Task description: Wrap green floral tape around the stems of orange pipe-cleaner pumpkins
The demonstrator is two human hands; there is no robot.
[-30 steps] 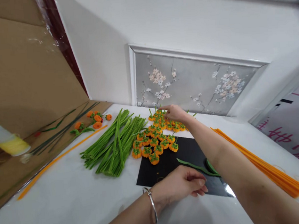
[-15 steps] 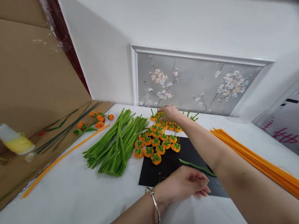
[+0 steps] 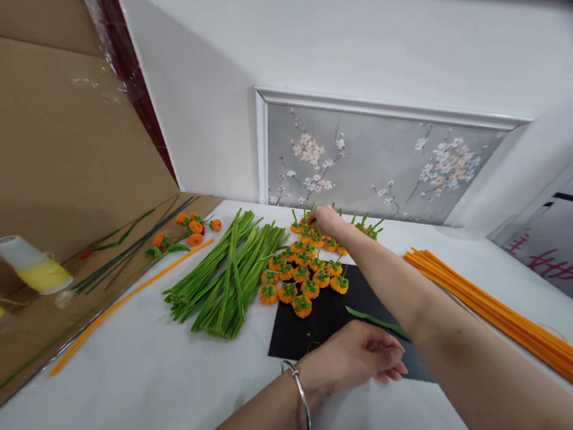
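My right hand (image 3: 324, 220) reaches to the back of the table, its fingers pinched at a small orange chenille pumpkin with a green top; the fingertips are partly hidden. Around and below it sit several similar orange pumpkins (image 3: 302, 305), some at the back with upright green stems. My left hand (image 3: 366, 354), a silver bangle on its wrist, rests loosely curled over the front of a black mat (image 3: 290, 335). Nothing shows in its fingers. Just beyond it a dark green strip (image 3: 376, 321) lies on the mat.
Left of the pumpkins lies a pile of green chenille stems (image 3: 227, 280). A bundle of orange chenille stems (image 3: 506, 316) lies on the right. Finished orange flowers (image 3: 195, 228), a single orange stem (image 3: 124, 309) and a yellow thread spool (image 3: 43, 273) are on the left. A wall stands behind.
My right hand's fingers have drawn together into a pinch among the rear pumpkins. The left hand keeps its pose. The whole view has shifted slightly.
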